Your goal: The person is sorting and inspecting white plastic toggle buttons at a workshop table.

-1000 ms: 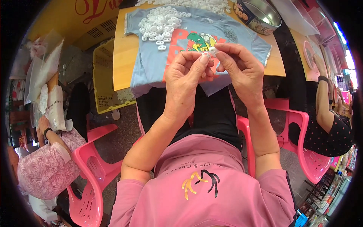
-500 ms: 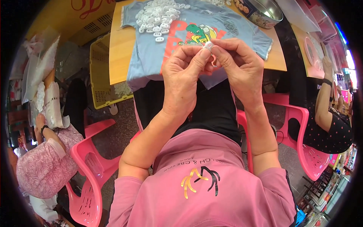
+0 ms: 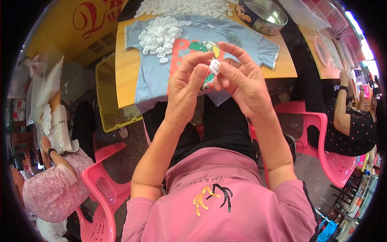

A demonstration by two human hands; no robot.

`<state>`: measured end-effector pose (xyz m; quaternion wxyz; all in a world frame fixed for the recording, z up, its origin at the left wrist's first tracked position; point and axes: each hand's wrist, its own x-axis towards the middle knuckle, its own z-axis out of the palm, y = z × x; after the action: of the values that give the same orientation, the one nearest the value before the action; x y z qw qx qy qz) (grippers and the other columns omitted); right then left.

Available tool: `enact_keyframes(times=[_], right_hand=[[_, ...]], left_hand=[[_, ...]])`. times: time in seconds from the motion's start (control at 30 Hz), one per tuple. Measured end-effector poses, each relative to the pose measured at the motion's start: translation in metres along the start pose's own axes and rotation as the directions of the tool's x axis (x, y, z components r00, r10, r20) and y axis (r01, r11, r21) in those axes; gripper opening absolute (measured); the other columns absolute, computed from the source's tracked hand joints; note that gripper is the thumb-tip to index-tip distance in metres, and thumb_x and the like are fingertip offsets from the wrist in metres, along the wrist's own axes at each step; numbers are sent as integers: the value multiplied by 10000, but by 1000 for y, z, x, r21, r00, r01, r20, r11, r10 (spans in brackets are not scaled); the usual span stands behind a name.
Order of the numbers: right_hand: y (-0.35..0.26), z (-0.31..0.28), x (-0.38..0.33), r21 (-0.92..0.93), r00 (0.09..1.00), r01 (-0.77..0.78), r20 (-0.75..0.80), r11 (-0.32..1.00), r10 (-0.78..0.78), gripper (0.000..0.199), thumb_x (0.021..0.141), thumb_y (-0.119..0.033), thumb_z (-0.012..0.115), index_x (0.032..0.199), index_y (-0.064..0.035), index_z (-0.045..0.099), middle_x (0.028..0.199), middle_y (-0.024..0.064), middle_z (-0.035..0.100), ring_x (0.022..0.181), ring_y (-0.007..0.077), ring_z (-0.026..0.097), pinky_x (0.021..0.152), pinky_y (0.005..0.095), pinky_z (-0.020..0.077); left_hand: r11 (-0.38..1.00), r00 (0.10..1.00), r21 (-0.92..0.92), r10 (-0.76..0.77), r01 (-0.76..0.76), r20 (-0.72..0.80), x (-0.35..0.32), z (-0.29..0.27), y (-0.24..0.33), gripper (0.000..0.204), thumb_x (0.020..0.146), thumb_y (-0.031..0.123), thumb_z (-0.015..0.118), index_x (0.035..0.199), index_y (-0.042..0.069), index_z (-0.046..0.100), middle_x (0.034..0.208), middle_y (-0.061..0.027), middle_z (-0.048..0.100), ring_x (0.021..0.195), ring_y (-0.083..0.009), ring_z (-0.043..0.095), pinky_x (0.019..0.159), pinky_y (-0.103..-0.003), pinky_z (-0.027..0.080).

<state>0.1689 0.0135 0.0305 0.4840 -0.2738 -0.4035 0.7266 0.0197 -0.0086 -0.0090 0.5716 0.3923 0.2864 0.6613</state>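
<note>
Head view: my raised right hand [image 3: 248, 84] pinches a white piece [image 3: 214, 67]. My left hand [image 3: 183, 86] curves beside it, thumb and forefinger parted.

One head-worn fisheye looks steeply down from close above, facing the table [image 3: 127, 76]

Small piece [image 3: 215, 67] above shirt [image 3: 151, 86]: plain white. Shirt itself: greyish blue; its print has red letters [image 3: 177, 71] and green dinosaur [image 3: 196, 47] with yellow. Pile [image 3: 159, 34] near shirt's far left corner: white; heap [image 3: 181, 8] along table's far edge: also white. Table [image 3: 125, 80]: warm yellow-brown. Tin [image 3: 260, 27] at table's far right corner: dark blue outside with coloured print, inside silvery. Crate [image 3: 109, 119] beside table's left edge: yellow. Person's top [image 3: 250, 218]: pink, gold-and-black motif [image 3: 207, 197].
</note>
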Motion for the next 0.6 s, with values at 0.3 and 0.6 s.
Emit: enact_keyframes(times=[0.3, 0.6], right_hand=[[21, 6, -8, 259, 996, -83, 33, 962, 78, 629, 939, -44, 642, 1477, -64, 316, 1056, 35, 591, 790, 85, 573, 711, 254, 514], [15, 11, -12, 189, 997, -62, 48, 980, 54, 697, 945, -70, 649, 1512, -56, 243, 1059, 36, 626, 863, 88, 594, 784, 242, 500]], left_hand=[[979, 969, 126, 133, -161, 208, -3, 2, -10, 403, 1038, 358, 481, 1151, -1, 623, 1188, -108, 608, 1214, -224, 511, 1003, -353, 398], [975, 945, 64, 190, -214, 265, -4, 1, -8, 377, 1025, 334, 512, 1133, -6, 635, 1165, -132, 639, 1224, -265, 525, 1054, -401, 402]])
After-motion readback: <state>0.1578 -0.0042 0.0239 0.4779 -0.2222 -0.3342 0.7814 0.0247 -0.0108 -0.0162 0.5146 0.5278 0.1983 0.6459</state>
